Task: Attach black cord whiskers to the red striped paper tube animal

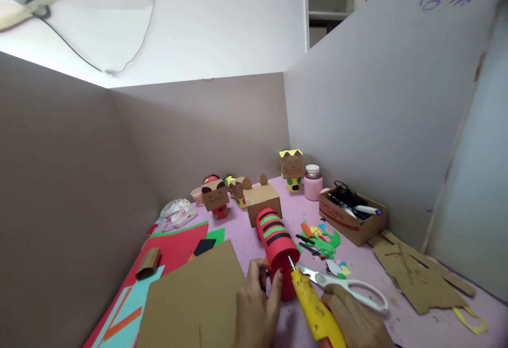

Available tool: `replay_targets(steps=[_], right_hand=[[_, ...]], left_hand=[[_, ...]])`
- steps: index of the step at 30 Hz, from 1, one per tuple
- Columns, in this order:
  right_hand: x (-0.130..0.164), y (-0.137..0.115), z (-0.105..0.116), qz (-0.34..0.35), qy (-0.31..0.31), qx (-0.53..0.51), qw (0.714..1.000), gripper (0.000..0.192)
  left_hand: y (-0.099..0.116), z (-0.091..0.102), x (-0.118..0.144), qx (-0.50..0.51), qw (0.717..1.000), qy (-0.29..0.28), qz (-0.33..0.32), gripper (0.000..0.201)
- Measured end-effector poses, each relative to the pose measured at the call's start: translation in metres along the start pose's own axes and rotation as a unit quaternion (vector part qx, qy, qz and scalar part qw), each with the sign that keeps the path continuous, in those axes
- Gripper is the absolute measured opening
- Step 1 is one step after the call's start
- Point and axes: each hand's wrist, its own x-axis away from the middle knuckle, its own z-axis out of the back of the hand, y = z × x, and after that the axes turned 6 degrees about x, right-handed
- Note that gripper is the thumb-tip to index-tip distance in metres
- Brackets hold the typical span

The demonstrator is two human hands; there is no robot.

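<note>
**Glue gun at the striped red tube**

Closest to me, my left hand [257,305] curls around the near end of a red paper tube [277,242], thumb and fingers closed against its rim. My right hand [357,321] grips a yellow glue gun [315,308], fingers wrapped shut around its body, with the nozzle touching the tube's near edge. The tube lies on its side on the pink worktop [301,210], banded with black and green stripes.

Just beside my right hand lie white-handled scissors [349,286], blades pointing toward the tube. A large sheet of brown cardboard [194,300] sits to the left, overlapping red and turquoise paper sheets [174,250], with a small cardboard roll [148,263] resting on them.

Past the tube I see a scatter of coloured paper scraps [321,242] and, right of them, a cardboard box of markers [353,216]. Cut cardboard offcuts [416,276] lie at the far right.

Behind the tube stands a plain cardboard box shape [262,202], touching its far end. Farther back are small cat-faced cardboard figures [215,197], another figure [291,167] in the corner, and a pink jar [313,183] just beside it. Grey partition walls [198,126] close in the worktop.
</note>
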Motion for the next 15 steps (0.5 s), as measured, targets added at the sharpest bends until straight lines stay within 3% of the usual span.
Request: replay_targets(steps=[5,15], right_hand=[[-0.0017,-0.0011,-0.0025,-0.001,0.01,0.007,1.0,0.036],[0.0008,0.0043,-0.0101,0.012,0.005,0.013,1.0,0.027]], left_hand=[[-0.0045,-0.0015,0.0034,-0.003,1.0,0.011,0.02,0.025],[-0.0051,-0.0031,0.0032,0.019,1.0,-0.002,0.009,0.02]])
